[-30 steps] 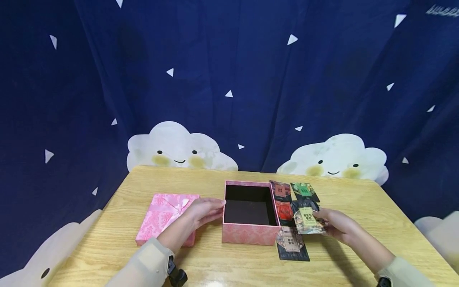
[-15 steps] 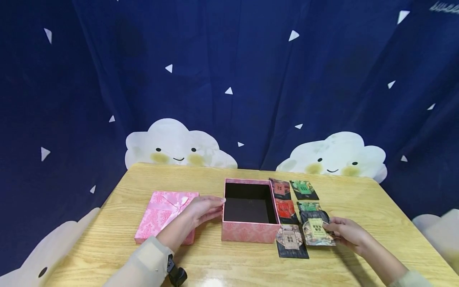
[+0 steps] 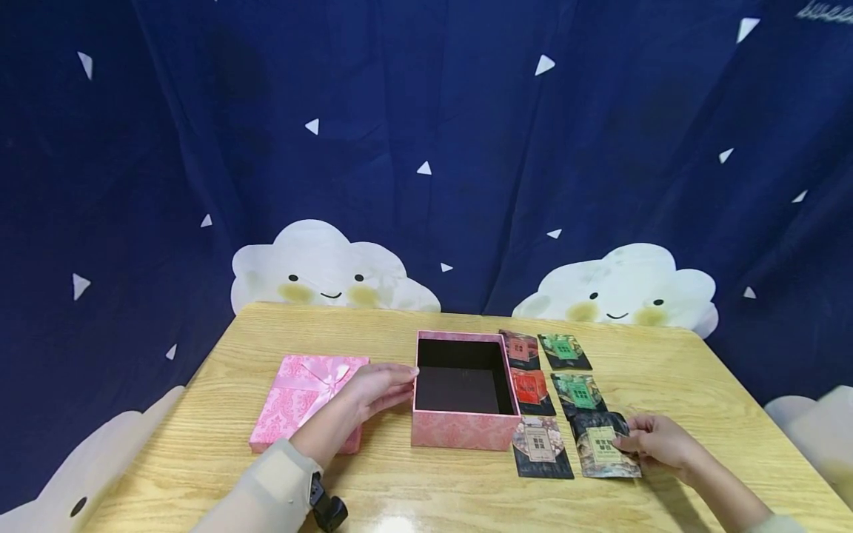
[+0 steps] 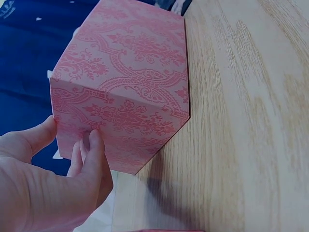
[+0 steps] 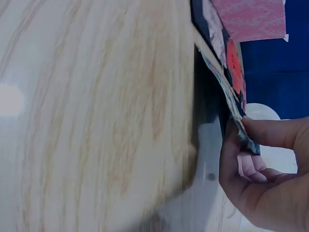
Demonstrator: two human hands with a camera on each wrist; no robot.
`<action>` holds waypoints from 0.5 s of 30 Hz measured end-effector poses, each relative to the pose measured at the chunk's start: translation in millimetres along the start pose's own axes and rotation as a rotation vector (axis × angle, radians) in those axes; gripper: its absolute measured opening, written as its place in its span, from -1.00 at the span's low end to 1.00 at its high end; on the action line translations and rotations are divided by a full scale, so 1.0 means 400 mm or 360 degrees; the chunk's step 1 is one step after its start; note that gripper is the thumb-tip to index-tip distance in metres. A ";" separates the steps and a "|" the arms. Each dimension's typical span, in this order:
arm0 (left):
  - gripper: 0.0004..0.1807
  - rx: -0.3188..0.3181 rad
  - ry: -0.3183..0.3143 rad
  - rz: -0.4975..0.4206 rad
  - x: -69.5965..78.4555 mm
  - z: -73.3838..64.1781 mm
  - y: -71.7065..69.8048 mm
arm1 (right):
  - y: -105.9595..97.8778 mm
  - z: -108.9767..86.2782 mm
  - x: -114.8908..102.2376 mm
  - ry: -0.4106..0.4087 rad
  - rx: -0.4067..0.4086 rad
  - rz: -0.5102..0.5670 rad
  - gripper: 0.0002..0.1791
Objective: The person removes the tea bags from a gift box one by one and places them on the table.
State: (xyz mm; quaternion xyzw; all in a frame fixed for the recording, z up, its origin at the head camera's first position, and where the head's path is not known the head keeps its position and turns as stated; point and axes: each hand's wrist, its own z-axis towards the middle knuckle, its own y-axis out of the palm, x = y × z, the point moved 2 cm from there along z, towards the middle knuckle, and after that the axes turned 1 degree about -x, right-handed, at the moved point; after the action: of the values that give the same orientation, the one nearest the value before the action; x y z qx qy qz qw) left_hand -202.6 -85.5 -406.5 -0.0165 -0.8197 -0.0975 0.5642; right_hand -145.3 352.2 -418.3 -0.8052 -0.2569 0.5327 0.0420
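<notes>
My left hand (image 3: 383, 389) is at the left wall of a pink patterned gift box (image 3: 463, 431), which stands lidless with a black inside. In the left wrist view, the thumb lies at the rim of that box (image 4: 140, 72) and the fingertips are against the outer wall. My right hand (image 3: 663, 444) pinches the right edge of a black sachet with a cream label (image 3: 603, 448) between thumb and fingers. The right wrist view has this sachet (image 5: 224, 89) tilted, its near edge close over the table.
Left of the box lies its pink lid (image 3: 293, 403) with a ribbon bow. Right of it lie a dark red sachet (image 3: 521, 349), a red sachet (image 3: 532, 390), a beige-label sachet (image 3: 541, 444) and two green-label sachets, one far (image 3: 564, 349) and one nearer (image 3: 578, 392). All are on a wooden table (image 3: 466, 496).
My right hand has carried the cream-label sachet right and toward the near edge, uncovering the nearer green-label sachet. My left hand has stayed at the box.
</notes>
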 end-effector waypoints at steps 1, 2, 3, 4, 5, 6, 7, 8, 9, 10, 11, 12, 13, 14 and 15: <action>-0.69 0.0002 -0.0001 -0.0003 -0.001 0.000 0.000 | 0.000 0.000 0.003 0.0002 0.0024 -0.0043 -0.66; -0.70 0.0007 -0.0005 -0.0004 -0.001 0.000 0.000 | 0.001 0.000 0.005 0.0023 0.0077 -0.0085 -0.69; -0.70 0.0010 -0.0008 -0.0001 -0.002 0.000 0.000 | 0.001 0.001 0.007 0.0028 0.0128 -0.0144 -0.75; -0.70 0.0011 -0.0011 0.0001 -0.003 0.000 0.000 | 0.001 0.003 0.008 0.0045 0.0189 -0.0206 -0.77; -0.70 0.0013 -0.0013 0.0001 -0.003 0.000 0.000 | 0.002 0.005 0.008 0.0061 0.0247 -0.0273 -0.76; -0.70 0.0015 -0.0018 -0.0001 -0.003 -0.001 0.000 | 0.003 0.007 0.008 0.0087 0.0309 -0.0334 -0.70; -0.69 0.0016 -0.0021 -0.0002 -0.003 -0.001 0.001 | 0.004 0.009 0.008 0.0092 0.0349 -0.0389 -0.61; -0.69 0.0018 -0.0026 -0.0004 -0.003 -0.001 0.001 | 0.006 0.010 0.007 0.0106 0.0388 -0.0430 -0.52; -0.69 0.0019 -0.0029 -0.0007 -0.003 -0.001 0.001 | 0.008 0.012 0.007 0.0108 0.0409 -0.0466 -0.46; -0.69 0.0020 -0.0031 -0.0009 -0.002 -0.002 0.001 | 0.010 0.013 0.007 0.0123 0.0428 -0.0488 -0.44; -0.69 0.0020 -0.0032 -0.0010 -0.001 -0.002 0.001 | 0.012 0.013 0.006 0.0128 0.0447 -0.0517 -0.43; -0.69 0.0018 -0.0032 -0.0012 0.000 -0.002 0.002 | 0.014 0.012 0.005 0.0131 0.0469 -0.0537 -0.42; -0.69 0.0018 -0.0032 -0.0010 0.002 -0.003 0.002 | 0.016 0.011 0.003 0.0119 0.0491 -0.0583 -0.44; -0.69 0.0023 -0.0031 -0.0006 0.003 -0.003 0.002 | 0.017 0.010 0.000 0.0117 0.0520 -0.0620 -0.47; -0.69 0.0026 -0.0029 -0.0003 0.005 -0.003 0.002 | 0.019 0.008 -0.003 0.0112 0.0551 -0.0672 -0.49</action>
State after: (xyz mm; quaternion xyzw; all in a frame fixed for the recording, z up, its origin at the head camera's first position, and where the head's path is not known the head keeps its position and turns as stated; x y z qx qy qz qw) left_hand -202.0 -85.1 -404.1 -0.0121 -0.8257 -0.0912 0.5566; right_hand -145.8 344.5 -421.2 -0.7327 -0.3225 0.5199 0.2980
